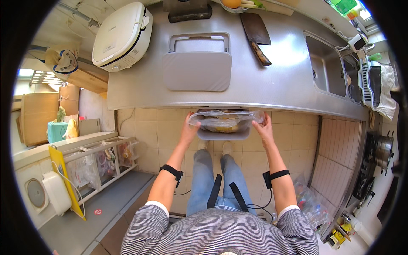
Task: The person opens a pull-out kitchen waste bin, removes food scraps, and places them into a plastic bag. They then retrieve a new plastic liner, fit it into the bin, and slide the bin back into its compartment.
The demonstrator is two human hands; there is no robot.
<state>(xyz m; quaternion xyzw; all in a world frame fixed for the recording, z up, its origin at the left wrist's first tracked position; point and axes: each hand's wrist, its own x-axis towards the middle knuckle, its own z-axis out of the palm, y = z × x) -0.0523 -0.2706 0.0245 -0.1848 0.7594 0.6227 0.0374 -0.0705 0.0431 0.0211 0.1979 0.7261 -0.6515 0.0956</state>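
Observation:
A grey plastic bin (pixel 223 136) is at the front edge of the steel counter, in front of my legs. Inside it is a clear plastic bag (pixel 220 120) with yellowish contents that I cannot make out. My left hand (pixel 191 124) pinches the bag's rim at the left, and my right hand (pixel 262 123) grips it at the right, so the rim is spread wide between them. On the counter beyond the bin lies a grey lid (pixel 197 71) with a rectangular frame at its far side.
A cleaver (pixel 257 35) lies on the steel counter (pixel 137 92), right of the lid. A white cooker (pixel 121 35) stands left, a knife block (pixel 190 14) at the back, a sink (pixel 326 63) at right. A bag of plastic bottles (pixel 314 204) rests on the floor.

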